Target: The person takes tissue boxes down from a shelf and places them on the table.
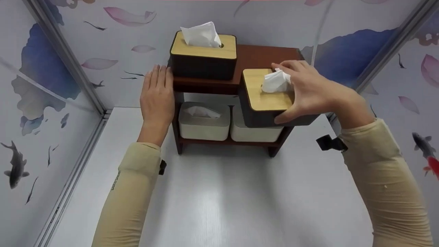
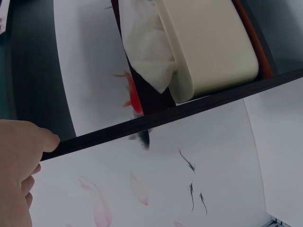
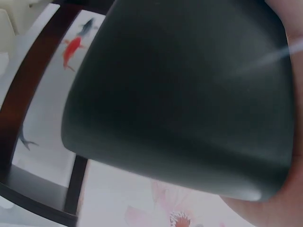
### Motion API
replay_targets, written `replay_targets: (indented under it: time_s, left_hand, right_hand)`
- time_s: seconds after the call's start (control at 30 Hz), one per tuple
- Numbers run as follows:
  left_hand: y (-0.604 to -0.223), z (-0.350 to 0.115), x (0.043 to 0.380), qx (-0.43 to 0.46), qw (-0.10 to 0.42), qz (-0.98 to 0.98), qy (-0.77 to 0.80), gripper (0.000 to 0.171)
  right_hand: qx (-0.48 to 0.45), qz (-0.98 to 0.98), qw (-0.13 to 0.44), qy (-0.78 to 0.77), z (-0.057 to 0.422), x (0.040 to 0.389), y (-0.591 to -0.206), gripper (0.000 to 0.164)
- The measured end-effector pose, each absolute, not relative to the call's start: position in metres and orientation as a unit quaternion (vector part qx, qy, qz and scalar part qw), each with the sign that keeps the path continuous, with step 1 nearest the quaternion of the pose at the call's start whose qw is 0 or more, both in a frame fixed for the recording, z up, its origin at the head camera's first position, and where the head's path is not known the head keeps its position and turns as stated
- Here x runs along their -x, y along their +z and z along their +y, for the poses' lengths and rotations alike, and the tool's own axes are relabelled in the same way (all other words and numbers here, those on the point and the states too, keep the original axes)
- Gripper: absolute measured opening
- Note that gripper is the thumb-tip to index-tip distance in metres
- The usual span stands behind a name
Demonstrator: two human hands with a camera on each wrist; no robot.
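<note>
My right hand (image 1: 313, 87) grips a dark tissue box (image 1: 255, 97) with a light wooden lid across its width, thumb on the near side and fingers over the far side. A white tissue (image 1: 275, 82) sticks up from its slot. The box is tilted and overlaps the front right of a brown two-tier shelf (image 1: 267, 55). Its dark end wall (image 3: 180, 104) fills much of the right wrist view. My left hand (image 1: 157, 97) rests with straight fingers along the shelf's left side, its thumb (image 2: 49, 139) at the panel edge in the left wrist view.
A second dark, wooden-lidded tissue box (image 1: 204, 65) stands at the top left of the shelf. Two pale tissue boxes, one at left (image 1: 204, 127) and one at right (image 1: 255, 134), sit on the lower tier. Patterned walls (image 1: 130, 51) enclose the white table (image 1: 212, 199).
</note>
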State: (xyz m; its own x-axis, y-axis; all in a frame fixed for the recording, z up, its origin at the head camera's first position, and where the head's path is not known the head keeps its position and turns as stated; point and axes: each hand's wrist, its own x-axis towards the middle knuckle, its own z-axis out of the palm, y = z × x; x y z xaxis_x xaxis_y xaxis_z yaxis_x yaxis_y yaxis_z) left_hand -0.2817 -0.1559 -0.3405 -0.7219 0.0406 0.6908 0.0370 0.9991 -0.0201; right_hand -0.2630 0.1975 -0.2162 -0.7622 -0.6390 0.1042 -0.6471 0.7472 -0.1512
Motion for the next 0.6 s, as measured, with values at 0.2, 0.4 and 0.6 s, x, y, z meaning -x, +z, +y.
replay_targets:
  time_s: [0.2,0.4,0.6]
  left_hand:
    - [-0.340,-0.156,0.281,0.019,0.366,-0.930,-0.002,0.041]
    - [-0.340,-0.156,0.281,0.017,0.364,-0.931,-0.001,0.040]
    - [-0.339,-0.155,0.281,0.017,0.354,-0.935,-0.002,0.040]
  right_hand:
    - [-0.356,-0.929,0.045,0.087,0.195,0.256,-0.243,0.127]
    - [-0.363,-0.927,0.055,0.073,0.195,0.254,-0.269,0.128]
    - [-0.369,-0.925,0.068,0.055,0.196,0.250,-0.299,0.127]
